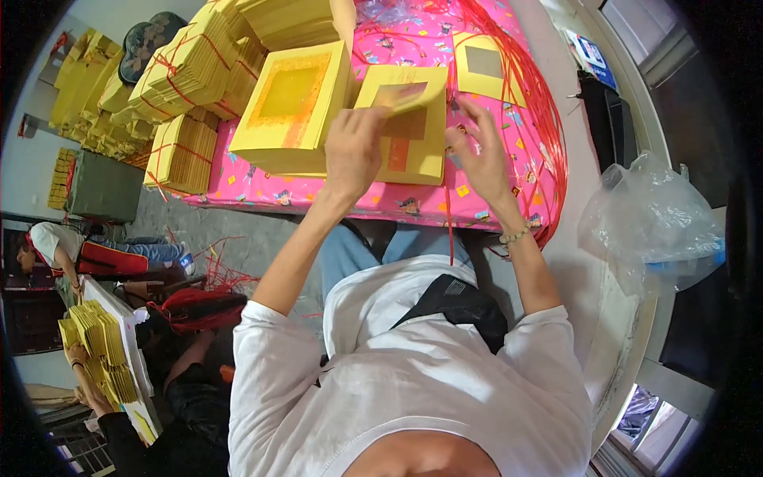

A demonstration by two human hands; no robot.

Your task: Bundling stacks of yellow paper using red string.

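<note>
A stack of yellow paper sheets (417, 163) with an orange printed patch lies before me on the pink patterned cover (302, 196). My left hand (355, 151) is closed on the near-left corner of a yellow paper sheet (425, 102), which curls up off that stack. My right hand (483, 155) is just right of the stack, its fingers apart and holding nothing. Left of my left hand stands a taller stack of yellow paper (278, 111) with a yellow square framed in orange. Beyond my right hand lies a yellow sheet with a grey square (483, 61).
Red strands (548, 151) run down the table's right side. Yellow bundles tied with red string (184, 67) pile up at the far left. At right hangs a clear plastic bag (656, 222). Other people sit at lower left, one beside a white board with yellow bundles (107, 350).
</note>
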